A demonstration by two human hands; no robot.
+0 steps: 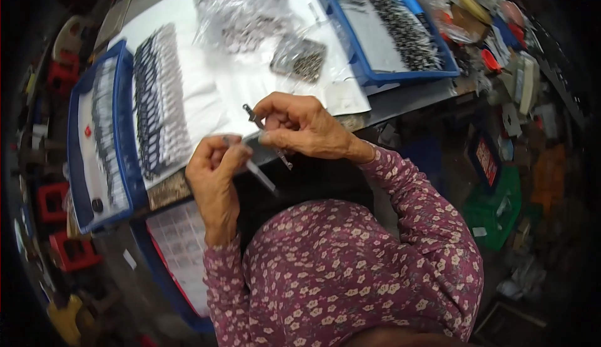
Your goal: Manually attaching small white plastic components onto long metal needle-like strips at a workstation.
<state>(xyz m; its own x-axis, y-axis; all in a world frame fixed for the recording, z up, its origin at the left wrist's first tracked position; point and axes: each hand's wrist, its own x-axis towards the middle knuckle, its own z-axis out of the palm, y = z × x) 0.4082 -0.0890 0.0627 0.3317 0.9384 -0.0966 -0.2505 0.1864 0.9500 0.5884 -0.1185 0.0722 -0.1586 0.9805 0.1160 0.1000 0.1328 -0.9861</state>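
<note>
- Two small things are held over the near edge of the table (pixel 166 195): a slim, dark piece (pixel 253 116) and a pale, see-through strip (pixel 261 176).
- Right hand (pixel 300 124): thumb and forefinger pinch the dark piece, its narrow, knobbed upper end poking out.
- Left hand (pixel 216 162): thumb and forefinger pinch the pale strip, which slants straight down from them.
- Fingers hide the dark piece's middle; I cannot tell whether the slender end (pixel 285 160) below the right thumb belongs to it.
- Blur softens the strip's upper end.

Beyond fingers (pixel 270 103), way over white sheet (pixel 213 90) between parts rows (pixel 159 96) and clear bags (pixel 235 2); blue trays (pixel 410 77) flank it.
</note>
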